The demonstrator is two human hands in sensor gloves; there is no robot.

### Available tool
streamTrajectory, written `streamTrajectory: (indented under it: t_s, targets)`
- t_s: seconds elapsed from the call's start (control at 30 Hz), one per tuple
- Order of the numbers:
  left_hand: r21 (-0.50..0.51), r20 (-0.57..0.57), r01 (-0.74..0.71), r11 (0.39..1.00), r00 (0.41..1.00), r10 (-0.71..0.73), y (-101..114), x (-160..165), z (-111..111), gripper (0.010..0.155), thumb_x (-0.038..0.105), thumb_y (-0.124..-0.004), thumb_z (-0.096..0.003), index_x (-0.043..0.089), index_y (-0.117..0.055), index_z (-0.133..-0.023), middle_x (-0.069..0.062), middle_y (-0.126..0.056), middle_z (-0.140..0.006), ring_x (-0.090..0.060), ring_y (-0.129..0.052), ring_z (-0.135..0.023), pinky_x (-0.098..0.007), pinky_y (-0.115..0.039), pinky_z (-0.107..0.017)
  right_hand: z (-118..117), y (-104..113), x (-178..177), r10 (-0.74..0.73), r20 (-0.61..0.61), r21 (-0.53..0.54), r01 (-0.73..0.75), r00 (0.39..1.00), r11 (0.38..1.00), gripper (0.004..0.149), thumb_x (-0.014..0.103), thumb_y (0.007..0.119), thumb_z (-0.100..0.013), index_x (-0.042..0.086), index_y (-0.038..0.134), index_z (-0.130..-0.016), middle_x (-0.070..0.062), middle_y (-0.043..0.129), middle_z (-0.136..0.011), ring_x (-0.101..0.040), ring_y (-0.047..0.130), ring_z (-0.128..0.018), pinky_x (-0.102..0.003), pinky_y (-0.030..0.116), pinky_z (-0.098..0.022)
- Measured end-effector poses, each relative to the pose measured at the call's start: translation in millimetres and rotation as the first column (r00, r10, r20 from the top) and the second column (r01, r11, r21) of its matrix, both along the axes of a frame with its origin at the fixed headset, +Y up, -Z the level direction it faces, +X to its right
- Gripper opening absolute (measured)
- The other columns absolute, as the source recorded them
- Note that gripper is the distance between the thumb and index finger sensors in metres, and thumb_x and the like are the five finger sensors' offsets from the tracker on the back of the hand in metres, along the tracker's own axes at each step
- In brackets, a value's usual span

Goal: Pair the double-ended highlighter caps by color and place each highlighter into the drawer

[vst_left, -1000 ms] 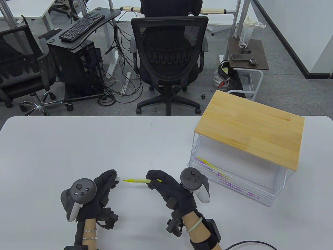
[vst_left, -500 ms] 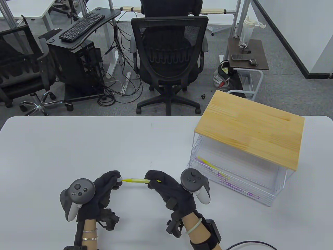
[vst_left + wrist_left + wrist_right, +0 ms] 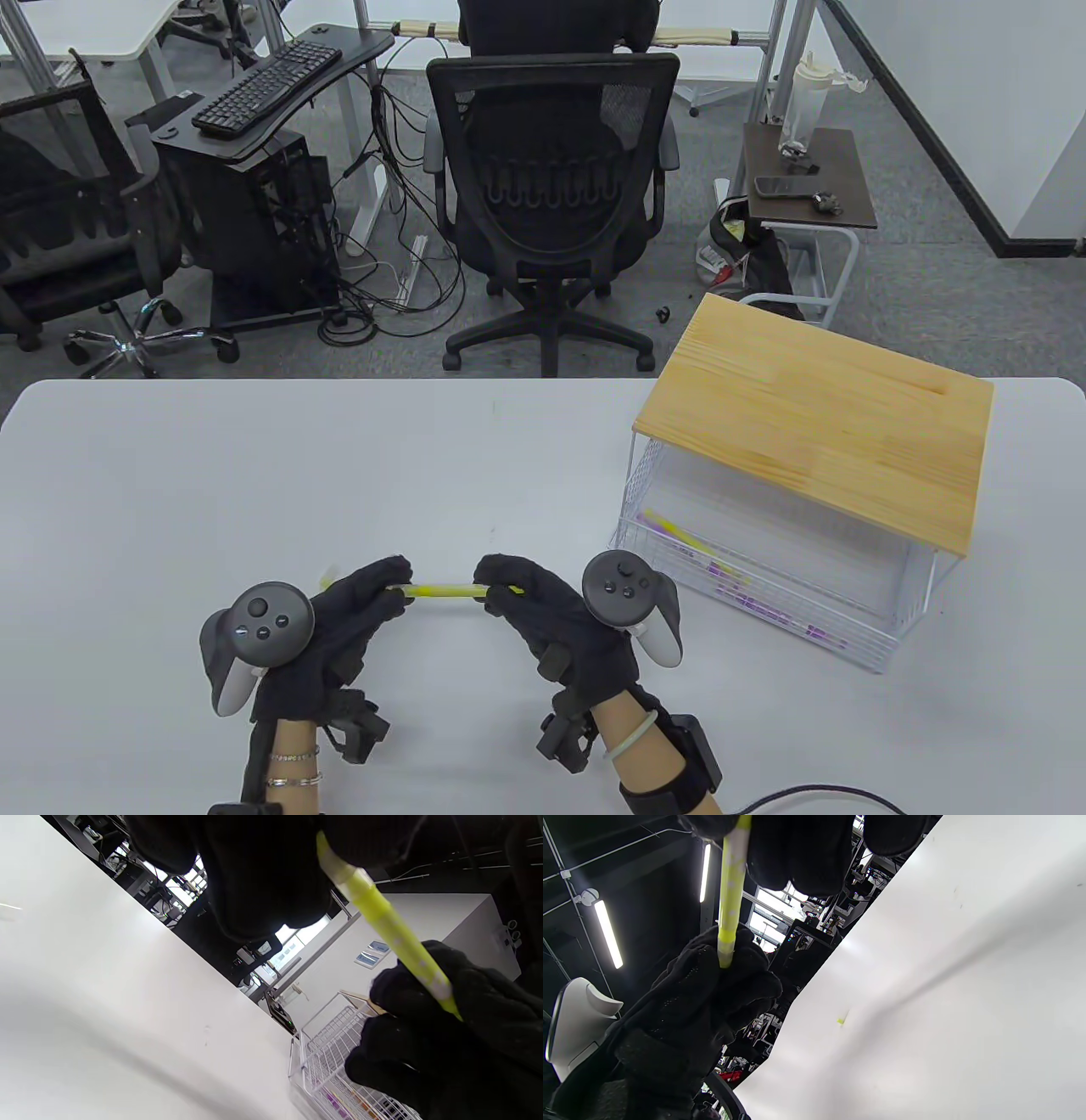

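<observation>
Near the front edge of the table [image 3: 254, 475], both gloved hands are on one yellow highlighter [image 3: 445, 588] — it's held level just above the tabletop, running left-right between them. Left hand [image 3: 339, 624] has its fingers curled round the left end, and in the table view a bit of pale cap [image 3: 327, 578] pokes out past the knuckles; can't tell if it's fully seated. Right hand [image 3: 551, 615] pinches the right end between thumb and fingertips. So both are clamped on the same pen, with only a short stretch of yellow barrel showing between them. The left wrist view shows the barrel coming out from under the left fingers [image 3: 263, 878] and running down into the right glove, with small pale dots along it. The right wrist view gives the mirror of that: the pen drops from the right fingers [image 3: 801, 853] into the left fist. Each hand has a grey tracker [image 3: 263, 624] strapped on the back. Off to the right, well apart from the hands, sits the wire drawer [image 3: 764, 586] under a wooden top [image 3: 814, 424] — it's pulled open, and there are yellow and purple highlighters [image 3: 679, 535] lying inside it already. Behind the table there's an office chair [image 3: 551, 195] and a keyboard [image 3: 267, 85] on a desk.
</observation>
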State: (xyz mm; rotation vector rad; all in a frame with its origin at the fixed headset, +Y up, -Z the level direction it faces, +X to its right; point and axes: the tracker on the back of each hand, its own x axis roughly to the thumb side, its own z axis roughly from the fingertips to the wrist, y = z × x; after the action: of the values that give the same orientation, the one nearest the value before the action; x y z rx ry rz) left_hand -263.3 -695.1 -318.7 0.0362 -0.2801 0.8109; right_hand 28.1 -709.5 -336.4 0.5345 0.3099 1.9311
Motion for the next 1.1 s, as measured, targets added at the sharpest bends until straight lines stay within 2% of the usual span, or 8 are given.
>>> streamTrajectory:
  t_s: [0.27, 0.43, 0.53, 0.6, 0.7, 0.83, 1.0, 1.1]
  targets:
    - [0.164, 0.000, 0.128, 0.978, 0.992, -0.130, 22.7, 17.6, 15.2, 0.047, 0.036, -0.075, -0.0471, 0.019, -0.084, -0.090, 0.002, -0.103, -0.073, -0.015, -0.106, -0.057, -0.049, -0.071, -0.070, -1.6, 8.8, 11.6, -0.015, 0.037, 0.020, 0.014, 0.999, 1.000, 0.043, 0.042, 0.050, -0.067, 0.029, 0.050, -0.108, 0.007, 0.076, -0.097, -0.018, 0.084, -0.082, -0.052, 0.056, -0.082]
    - [0.201, -0.034, 0.179, 0.963, 0.984, -0.176, 29.9, 25.4, 23.0, 0.047, 0.036, -0.074, -0.0488, 0.018, -0.083, -0.091, 0.001, -0.102, -0.074, -0.015, -0.105, -0.058, -0.051, -0.070, -0.070, -4.4, 9.3, 14.8, -0.030, 0.028, -0.005, 0.031, 0.999, 1.000, 0.043, 0.041, 0.051, -0.067, 0.026, 0.053, -0.108, 0.004, 0.078, -0.097, -0.023, 0.084, -0.084, -0.055, 0.056, -0.079]
    - [0.205, -0.099, 0.285, 0.936, 0.958, -0.270, 29.3, 31.7, 24.1, 0.047, 0.038, -0.073, -0.0490, 0.020, -0.082, -0.092, 0.003, -0.101, -0.075, -0.015, -0.105, -0.059, -0.052, -0.070, -0.069, -4.9, 7.0, 10.3, 0.070, 0.072, -0.010, -0.069, 0.995, 0.998, 0.044, 0.035, 0.058, -0.066, 0.023, 0.058, -0.108, -0.015, 0.062, -0.114, -0.049, 0.065, -0.099, -0.069, 0.043, -0.075]
    - [0.179, -0.129, 0.370, 0.912, 0.928, -0.351, 26.5, 36.2, 23.0, 0.048, 0.039, -0.073, -0.0489, 0.020, -0.083, -0.092, 0.003, -0.102, -0.074, -0.014, -0.105, -0.057, -0.051, -0.070, -0.069, -3.2, 3.8, 6.4, 0.203, 0.145, 0.040, -0.210, 0.968, 0.977, 0.044, 0.032, 0.063, -0.065, 0.023, 0.062, -0.108, -0.022, 0.050, -0.120, -0.057, 0.051, -0.104, -0.074, 0.036, -0.073]
    - [0.144, -0.115, 0.421, 0.895, 0.906, -0.408, 21.9, 44.9, 19.4, 0.048, 0.040, -0.072, -0.0490, 0.020, -0.083, -0.092, 0.004, -0.102, -0.073, -0.014, -0.105, -0.056, -0.051, -0.071, -0.069, 2.9, 4.8, -5.5, 0.357, 0.190, 0.140, -0.385, 0.915, 0.912, 0.046, 0.034, 0.067, -0.063, 0.025, 0.064, -0.108, -0.020, 0.047, -0.123, -0.058, 0.048, -0.106, -0.075, 0.034, -0.072]
    - [0.140, -0.085, 0.422, 0.896, 0.906, -0.414, 16.1, 58.8, 15.6, 0.048, 0.038, -0.070, -0.0506, 0.019, -0.082, -0.093, 0.003, -0.102, -0.075, -0.016, -0.105, -0.059, -0.051, -0.071, -0.068, 15.1, 7.5, -29.4, 0.414, 0.154, 0.209, -0.439, 0.897, 0.874, 0.048, 0.035, 0.070, -0.062, 0.025, 0.062, -0.109, -0.018, 0.048, -0.124, -0.056, 0.046, -0.108, -0.075, 0.032, -0.073]
    - [0.152, -0.047, 0.419, 0.895, 0.908, -0.417, 13.6, 72.1, 16.6, 0.048, 0.037, -0.070, -0.0508, 0.015, -0.084, -0.092, 0.000, -0.103, -0.072, -0.016, -0.106, -0.057, -0.050, -0.071, -0.068, 24.6, 3.7, -45.7, 0.450, 0.229, 0.263, -0.500, 0.863, 0.825, 0.051, 0.041, 0.071, -0.060, 0.016, 0.065, -0.103, -0.014, 0.059, -0.119, -0.051, 0.057, -0.107, -0.073, 0.038, -0.074]
    - [0.153, -0.019, 0.421, 0.894, 0.906, -0.423, 14.3, 75.5, 17.8, 0.049, 0.038, -0.070, -0.0509, 0.017, -0.083, -0.093, 0.001, -0.103, -0.074, -0.016, -0.105, -0.058, -0.051, -0.070, -0.069, 24.9, 4.1, -43.9, 0.466, 0.289, 0.281, -0.539, 0.837, 0.794, 0.047, 0.045, 0.073, -0.057, 0.020, 0.071, -0.097, -0.011, 0.064, -0.116, -0.049, 0.061, -0.105, -0.073, 0.040, -0.075]
